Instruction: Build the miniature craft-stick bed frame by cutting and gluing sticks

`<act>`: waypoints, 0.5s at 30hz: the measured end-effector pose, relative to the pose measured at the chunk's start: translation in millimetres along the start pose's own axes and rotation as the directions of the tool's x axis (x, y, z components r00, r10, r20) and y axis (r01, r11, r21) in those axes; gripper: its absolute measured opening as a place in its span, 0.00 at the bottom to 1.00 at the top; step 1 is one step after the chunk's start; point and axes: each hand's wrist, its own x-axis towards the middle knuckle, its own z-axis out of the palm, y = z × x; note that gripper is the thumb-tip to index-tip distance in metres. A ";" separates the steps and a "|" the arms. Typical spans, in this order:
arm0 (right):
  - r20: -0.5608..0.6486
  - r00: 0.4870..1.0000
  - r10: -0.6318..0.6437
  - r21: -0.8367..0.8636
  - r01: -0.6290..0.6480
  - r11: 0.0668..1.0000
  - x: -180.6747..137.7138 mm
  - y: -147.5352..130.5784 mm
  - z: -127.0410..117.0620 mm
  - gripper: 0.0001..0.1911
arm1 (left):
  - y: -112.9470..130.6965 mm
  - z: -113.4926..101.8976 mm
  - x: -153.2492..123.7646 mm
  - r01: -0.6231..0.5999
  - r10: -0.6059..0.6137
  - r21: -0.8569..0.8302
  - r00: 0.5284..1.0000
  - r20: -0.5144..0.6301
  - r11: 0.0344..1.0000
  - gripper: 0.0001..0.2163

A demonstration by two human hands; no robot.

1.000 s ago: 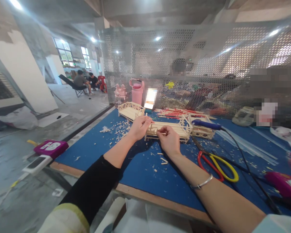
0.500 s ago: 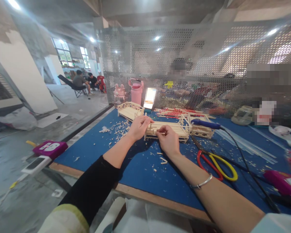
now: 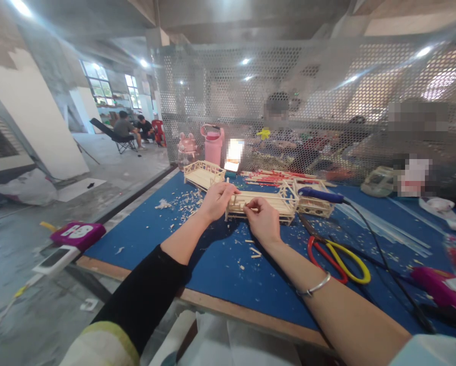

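Stick frame: we grip its end, left hand (light pressure's best); right hand pinched narrow, contents we can't tell.

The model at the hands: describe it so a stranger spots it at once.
Across the blue table, look between the left model and the right model. There stands the middle model, of pale sticks, with the left hand at its left end and the right hand at its near side. Neither neighbour has a hand on it.
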 end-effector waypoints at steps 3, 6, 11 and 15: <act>0.003 1.000 -0.003 0.004 0.003 1.000 0.1 -0.2 0.1 0.03 | -0.4 0.2 -0.1 -0.002 0.002 -0.002 1.000 -0.002 1.000 0.19; 0.004 1.000 -0.003 0.006 0.003 1.000 0.2 -0.3 0.2 0.04 | -1.1 0.4 0.2 -0.012 0.012 -0.006 1.000 -0.008 1.000 0.19; -0.001 1.000 0.000 0.007 0.000 1.000 -0.3 0.3 0.6 0.04 | -1.8 0.0 1.1 -0.015 0.015 -0.018 1.000 -0.010 1.000 0.18; 0.005 1.000 0.003 0.012 -0.003 1.000 -0.5 0.3 0.9 0.04 | -2.8 -0.4 1.1 -0.011 0.011 0.005 1.000 -0.004 1.000 0.17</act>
